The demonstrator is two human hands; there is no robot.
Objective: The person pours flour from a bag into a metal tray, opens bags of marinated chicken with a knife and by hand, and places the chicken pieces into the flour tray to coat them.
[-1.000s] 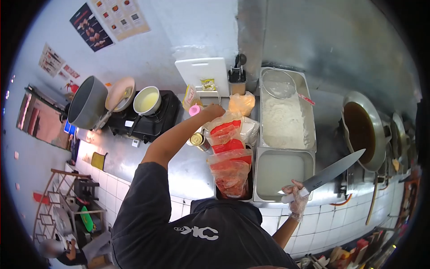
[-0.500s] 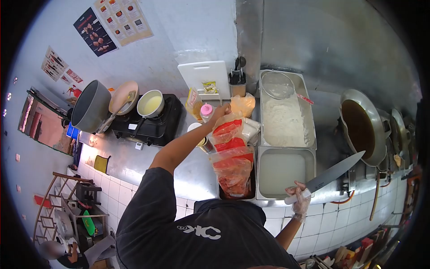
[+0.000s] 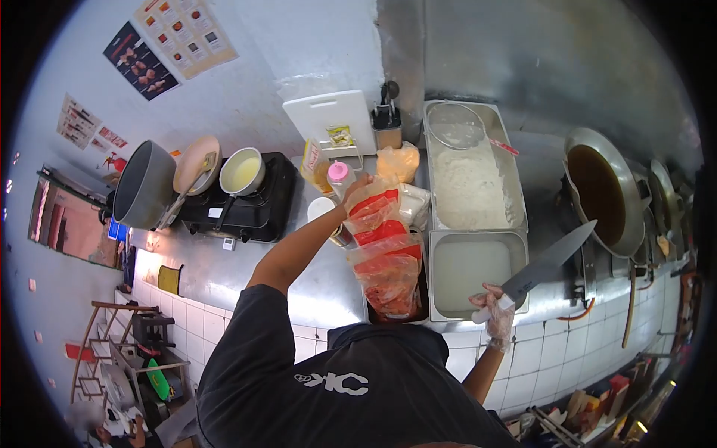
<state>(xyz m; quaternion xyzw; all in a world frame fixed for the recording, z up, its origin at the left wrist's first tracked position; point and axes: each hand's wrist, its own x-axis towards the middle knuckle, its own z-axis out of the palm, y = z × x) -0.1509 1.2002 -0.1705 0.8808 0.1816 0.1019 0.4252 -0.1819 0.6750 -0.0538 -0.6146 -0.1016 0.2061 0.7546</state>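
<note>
In the head view, my right hand (image 3: 496,317), in a clear plastic glove, is wrapped round the white handle of a large chef's knife (image 3: 551,261). Its broad blade points up and right, towards the wok. My left hand (image 3: 358,188), bare, is closed at the top edge of a clear and red plastic bag (image 3: 376,216); the bag partly hides the fingers. Reddish meat (image 3: 396,299) shows through the bag's lower part, which rests in a dark tray. Close to my left hand stands a pink-capped bottle (image 3: 340,175).
A flour tray (image 3: 515,179) with a sieve and a tray of cloudy liquid (image 3: 478,237) stand right of the bag. Further right is a wok (image 3: 631,224) of brown liquid. A black stove (image 3: 280,201) with a small pot stands left. Another person (image 3: 112,433) is at lower left.
My left hand has drawn back a little, away from the orange-filled bag, to the plastic bag's top edge. The knife, still in my right hand, has shifted slightly left. The view has shifted slightly.
</note>
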